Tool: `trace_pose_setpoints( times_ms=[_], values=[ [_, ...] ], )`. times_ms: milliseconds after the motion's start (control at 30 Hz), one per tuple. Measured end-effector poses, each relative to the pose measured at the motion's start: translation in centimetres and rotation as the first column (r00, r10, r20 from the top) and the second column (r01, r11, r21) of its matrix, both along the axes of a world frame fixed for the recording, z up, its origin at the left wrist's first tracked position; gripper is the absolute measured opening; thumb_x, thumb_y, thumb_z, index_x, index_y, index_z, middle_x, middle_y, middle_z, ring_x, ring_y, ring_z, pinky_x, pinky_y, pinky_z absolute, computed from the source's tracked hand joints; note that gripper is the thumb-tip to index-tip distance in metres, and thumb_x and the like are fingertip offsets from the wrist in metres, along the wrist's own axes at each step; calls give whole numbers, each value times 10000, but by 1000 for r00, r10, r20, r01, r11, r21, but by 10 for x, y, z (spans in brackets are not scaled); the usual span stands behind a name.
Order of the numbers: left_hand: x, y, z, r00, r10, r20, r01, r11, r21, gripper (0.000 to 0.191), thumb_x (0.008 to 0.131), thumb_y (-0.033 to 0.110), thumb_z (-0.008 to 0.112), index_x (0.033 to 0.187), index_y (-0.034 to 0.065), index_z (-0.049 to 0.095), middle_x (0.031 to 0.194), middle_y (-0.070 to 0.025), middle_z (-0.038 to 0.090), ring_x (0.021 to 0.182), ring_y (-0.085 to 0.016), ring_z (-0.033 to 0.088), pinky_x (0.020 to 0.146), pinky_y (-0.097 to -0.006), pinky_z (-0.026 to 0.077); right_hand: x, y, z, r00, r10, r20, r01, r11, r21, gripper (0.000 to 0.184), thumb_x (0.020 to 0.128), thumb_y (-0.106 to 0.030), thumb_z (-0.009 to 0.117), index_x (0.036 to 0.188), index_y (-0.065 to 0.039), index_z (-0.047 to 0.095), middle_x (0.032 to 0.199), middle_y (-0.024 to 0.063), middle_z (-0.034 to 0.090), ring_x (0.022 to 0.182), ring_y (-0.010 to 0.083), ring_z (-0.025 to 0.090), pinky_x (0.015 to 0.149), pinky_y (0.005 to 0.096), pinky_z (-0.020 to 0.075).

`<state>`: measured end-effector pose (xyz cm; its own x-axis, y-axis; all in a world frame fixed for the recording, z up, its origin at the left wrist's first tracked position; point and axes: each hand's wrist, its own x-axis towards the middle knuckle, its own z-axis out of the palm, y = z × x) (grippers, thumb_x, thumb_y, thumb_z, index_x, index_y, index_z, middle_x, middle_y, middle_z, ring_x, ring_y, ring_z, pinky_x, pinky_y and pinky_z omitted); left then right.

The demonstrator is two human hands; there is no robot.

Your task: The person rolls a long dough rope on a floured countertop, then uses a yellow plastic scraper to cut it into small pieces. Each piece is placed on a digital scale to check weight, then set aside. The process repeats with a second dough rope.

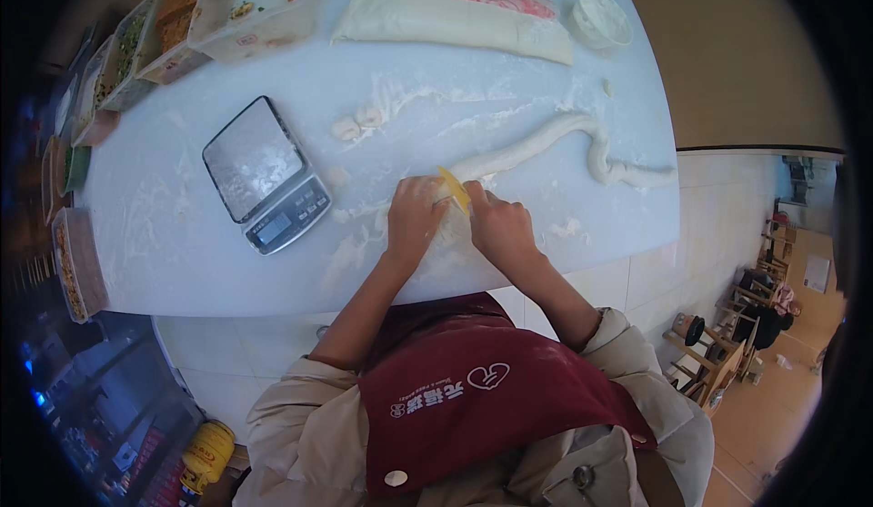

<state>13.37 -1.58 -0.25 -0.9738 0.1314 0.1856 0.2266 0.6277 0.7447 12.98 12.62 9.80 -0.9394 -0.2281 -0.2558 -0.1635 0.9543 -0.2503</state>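
A long rope of dough (518, 152) lies across the floured white table (170, 261), bending towards the right edge. My left hand (415, 217) is closed round the rope's left end. Beside it, my right hand (500, 224) grips a yellow dough scraper (453, 190), whose blade is at the dough next to my left fingers. Two small dough pieces (357, 123) sit further back, left of the rope. To the left of my hands stands a digital kitchen scale (266, 173) with a flour-dusted plate. A large folded slab of dough (450, 23) lies at the back.
Plastic tubs of fillings (256, 29) line the back left, and another tub (80, 265) stands at the left edge. A bowl of flour (601, 18) is at the back right. Beyond the table are a yellow gas cylinder (208, 449), wooden chairs (716, 357) and a seated person (774, 323).
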Motion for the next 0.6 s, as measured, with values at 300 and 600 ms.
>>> trace_pose_setpoints(
  times_ms=[300, 600],
  values=[
    [-27, -145, 81, 768, 618, -170, -640, 755, -146, 288, 779, 143, 733, 1035, 26, 673, 1014, -146, 676, 980, -301, 615, 876, -368, 467, -56, 34, 22, 973, -230, 5, 196, 818, -540, 354, 791, -51, 606, 1143, -84, 590, 789, 167, 670, 731, 361, 655, 623, 451, 517],
    [14, -255, 75, 674, 694, -252, -733, 670, -114, 327, 850, 184, 691, 1148, 59, 644, 1173, -129, 635, 1129, -308, 541, 978, -397, 386, -107, 54, 19, 834, 511, -207, -488, 859, 154, 156, 796, -71, 556, 868, -163, 659, 821, 26, 655, 699, 228, 642, 612, 359, 492]
  ],
)
